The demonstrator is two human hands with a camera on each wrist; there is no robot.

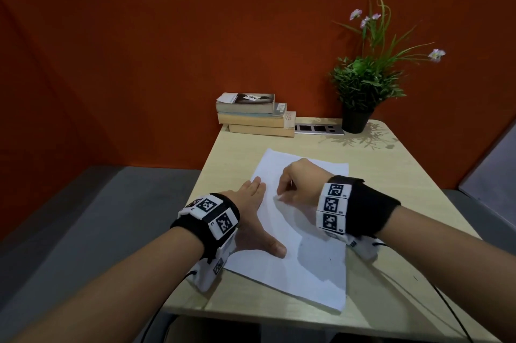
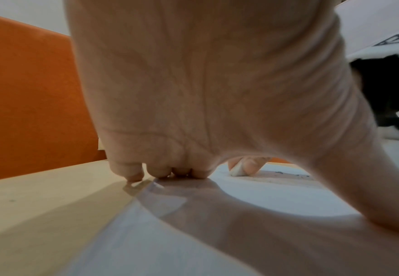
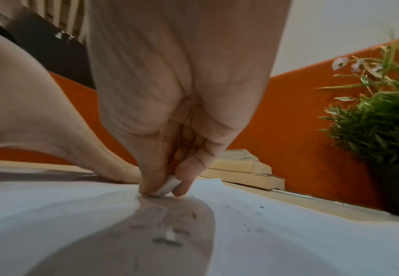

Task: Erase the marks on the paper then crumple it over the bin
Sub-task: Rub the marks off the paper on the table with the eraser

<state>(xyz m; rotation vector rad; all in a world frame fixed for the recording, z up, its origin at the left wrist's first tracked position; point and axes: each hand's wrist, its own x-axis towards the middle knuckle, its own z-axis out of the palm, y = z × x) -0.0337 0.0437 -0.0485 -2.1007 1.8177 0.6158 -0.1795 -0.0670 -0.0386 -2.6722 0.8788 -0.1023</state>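
Pinning the paper (image 1: 307, 267) at its left edge, left hand (image 1: 251, 219) lies flat — right hand (image 1: 300, 180) pinches the eraser (image 3: 168, 187).

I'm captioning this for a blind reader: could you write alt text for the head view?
Right hand pinches an eraser on a sheet of paper; left hand presses the sheet flat on a desk. Books and a plant stand behind.

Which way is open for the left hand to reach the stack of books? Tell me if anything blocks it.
Probably straight ahead: the left hand lies flat on the paper, and only bare table lies between it and the stack of books.
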